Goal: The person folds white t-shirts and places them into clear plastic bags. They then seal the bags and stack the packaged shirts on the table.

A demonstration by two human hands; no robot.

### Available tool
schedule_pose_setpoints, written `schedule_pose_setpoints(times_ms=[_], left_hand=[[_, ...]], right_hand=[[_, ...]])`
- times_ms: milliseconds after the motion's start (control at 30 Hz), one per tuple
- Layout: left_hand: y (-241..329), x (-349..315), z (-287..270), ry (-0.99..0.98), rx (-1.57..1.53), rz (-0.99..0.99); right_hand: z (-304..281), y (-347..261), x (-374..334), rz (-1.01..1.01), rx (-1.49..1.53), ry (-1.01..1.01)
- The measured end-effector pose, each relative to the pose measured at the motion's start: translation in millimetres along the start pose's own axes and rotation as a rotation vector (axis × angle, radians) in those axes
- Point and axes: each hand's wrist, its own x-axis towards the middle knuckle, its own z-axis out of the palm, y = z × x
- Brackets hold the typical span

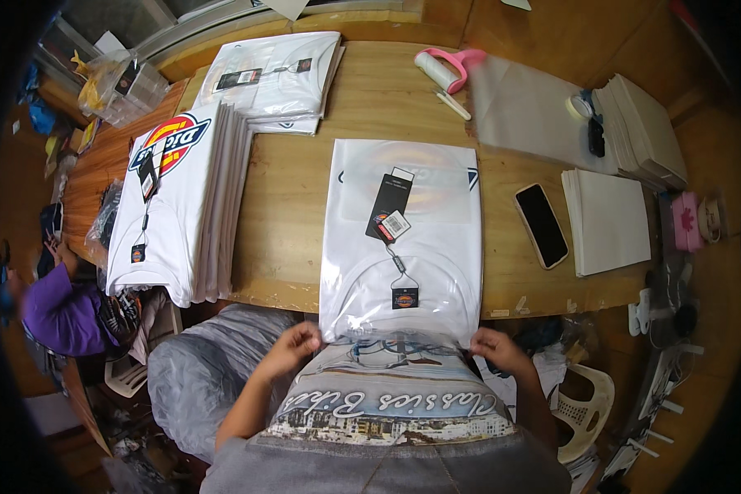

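In front of me a folded white T-shirt lies in a clear plastic bag (354, 247) on the wooden table, its near end hanging past the table edge toward my body. A black hang tag (393, 198) with a barcode sticker shows through the plastic, joined by a cord to a small dark square label (404, 297) below the neckline. My left hand (292, 347) pinches the bag's near left corner, fingers closed. At the near right corner, my right hand (500, 349) grips the plastic the same way. Both forearms come up from below.
Folded white T-shirts form a tall stack (210, 206) on the left, and bagged ones a pile (280, 86) behind it. A phone (541, 225), white sheets (609, 222), a pink-handled lint roller (441, 71) and a tape roll (580, 105) lie rightward. Another person (74, 313) sits far left.
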Motion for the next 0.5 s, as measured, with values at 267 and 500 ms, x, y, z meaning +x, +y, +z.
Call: schedule_pose_setpoints(times_ms=[267, 500], left_hand=[[91.0, 46.5, 68.5, -0.36, 0.832, 0.484], [91.2, 164.8, 147.2, -0.505, 1.105, 0.753]], right_hand=[[-57.1, -30.7, 86.3, -0.221, 0.492, 0.273], [-46.6, -11.1, 33.0, -0.242, 0.647, 0.682]])
